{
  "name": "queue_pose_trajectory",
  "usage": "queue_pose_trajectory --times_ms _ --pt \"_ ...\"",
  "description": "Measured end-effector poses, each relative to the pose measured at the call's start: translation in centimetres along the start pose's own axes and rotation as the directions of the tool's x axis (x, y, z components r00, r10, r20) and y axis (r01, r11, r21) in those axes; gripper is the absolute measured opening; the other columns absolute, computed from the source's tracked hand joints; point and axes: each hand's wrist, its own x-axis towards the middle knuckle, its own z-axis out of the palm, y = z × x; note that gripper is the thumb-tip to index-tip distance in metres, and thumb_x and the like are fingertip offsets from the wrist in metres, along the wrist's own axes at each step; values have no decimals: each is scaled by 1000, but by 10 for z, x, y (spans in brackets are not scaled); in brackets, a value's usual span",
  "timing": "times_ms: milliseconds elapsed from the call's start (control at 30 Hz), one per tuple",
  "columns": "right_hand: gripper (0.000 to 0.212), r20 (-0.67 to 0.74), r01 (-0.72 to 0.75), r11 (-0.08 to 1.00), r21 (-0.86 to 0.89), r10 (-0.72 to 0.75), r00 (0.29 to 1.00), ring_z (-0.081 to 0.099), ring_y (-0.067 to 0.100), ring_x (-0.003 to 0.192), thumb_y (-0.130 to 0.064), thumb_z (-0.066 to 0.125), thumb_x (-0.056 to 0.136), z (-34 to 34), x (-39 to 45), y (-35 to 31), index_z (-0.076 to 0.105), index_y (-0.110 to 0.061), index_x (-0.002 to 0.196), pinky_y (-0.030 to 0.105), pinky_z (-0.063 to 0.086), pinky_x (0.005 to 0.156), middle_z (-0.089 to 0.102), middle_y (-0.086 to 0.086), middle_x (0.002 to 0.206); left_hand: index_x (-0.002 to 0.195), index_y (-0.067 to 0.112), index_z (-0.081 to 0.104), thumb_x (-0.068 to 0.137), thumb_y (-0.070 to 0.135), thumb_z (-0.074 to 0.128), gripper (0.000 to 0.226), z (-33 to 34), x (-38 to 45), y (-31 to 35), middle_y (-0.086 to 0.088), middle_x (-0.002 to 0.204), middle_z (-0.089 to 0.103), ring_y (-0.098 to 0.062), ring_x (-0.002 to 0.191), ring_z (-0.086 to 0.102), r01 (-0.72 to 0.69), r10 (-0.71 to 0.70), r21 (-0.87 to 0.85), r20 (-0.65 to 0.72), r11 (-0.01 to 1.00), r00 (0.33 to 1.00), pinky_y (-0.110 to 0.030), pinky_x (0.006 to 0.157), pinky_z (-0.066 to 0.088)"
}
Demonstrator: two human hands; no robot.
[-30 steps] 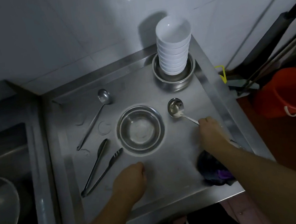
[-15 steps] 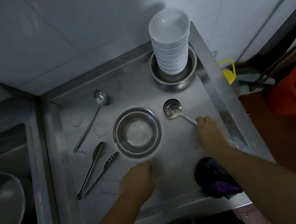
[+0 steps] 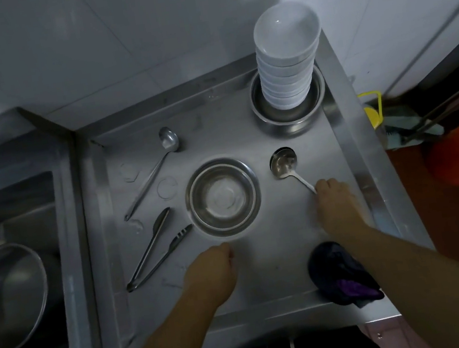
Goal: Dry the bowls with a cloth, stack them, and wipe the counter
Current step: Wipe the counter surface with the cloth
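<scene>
Right hand (image 3: 334,202) grip on ladle (image 3: 284,163)

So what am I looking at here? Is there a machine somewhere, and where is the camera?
There is no machine: these are a person's two bare hands, filmed by one wide camera worn on the head and looking down. Below is a steel counter next to a sink that holds a big metal basin. On the counter lie a metal bowl, a ladle, tongs and a dark cloth at the front edge. At the back corner a stack of white bowls stands inside another metal bowl. The right hand grips the handle of a second ladle. The left hand rests on the counter with its fingers curled, and it holds nothing that I can see.
</scene>
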Motion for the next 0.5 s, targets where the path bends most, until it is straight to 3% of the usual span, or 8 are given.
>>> queue_pose_trajectory --times_ms 300,400,500 --pt "31 -66 -4 995 -103 -3 998 53 31 119 -13 46 102 -20 -10 -38 50 -14 133 42 48 95 56 10 130 119 24 63 103 30 45 25 -11 4 -56 -1 113 70 -22 98 67 15 -15 -6 -56 1000 998 -36 80 54" --pt "27 -35 63 998 28 -62 997 59 35 115 -16 47 103 -18 -5 -87 57 -10 127 44 51 92 62 14 124 115 22 64 104 30 43 25 -21 5 -84 -1 109 70 -23 94 69 16 -20 -39 -113 999 993 -41 83 58" --pt "26 9 44 963 267 -48 999 65 40 111 -22 51 103 -12 1 -157 63 -7 120 45 54 92 68 19 118 113 20 63 108 32 38 28 -30 7 -119 -2 108 68 -22 93 66 -15 11 -21 -176 1000 984 -41 84 56"
